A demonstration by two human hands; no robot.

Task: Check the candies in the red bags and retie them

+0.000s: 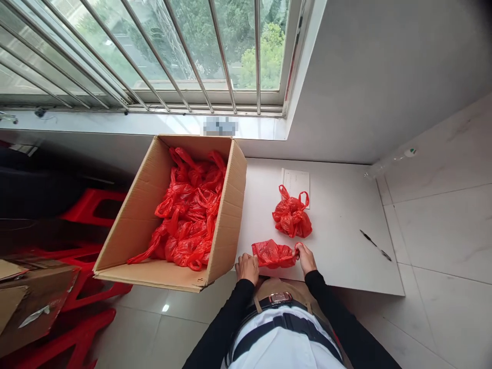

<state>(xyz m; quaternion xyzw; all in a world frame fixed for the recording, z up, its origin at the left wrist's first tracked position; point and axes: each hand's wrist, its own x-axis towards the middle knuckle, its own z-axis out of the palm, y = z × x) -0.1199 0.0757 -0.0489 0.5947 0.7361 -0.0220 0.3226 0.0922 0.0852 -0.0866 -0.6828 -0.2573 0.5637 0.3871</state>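
Observation:
Near the front edge of the white table, a red plastic bag [273,254] lies stretched sideways between my hands. My left hand [247,268] is closed at its left end. At the opposite end, my right hand [306,258] pinches a gathered part of the bag. Just beyond lies a second red bag [292,218], bunched up with its handle loops raised. To the left, an open cardboard box [227,210] holds several red plastic bags [190,212]. What is inside the bags cannot be made out.
A white paper [298,180] lies behind the bunched bag, partly under it. A black pen [375,245] rests on the right of the white table [338,200]. Red stools [90,207] and another cardboard box [42,297] stand at the left. A barred window is ahead.

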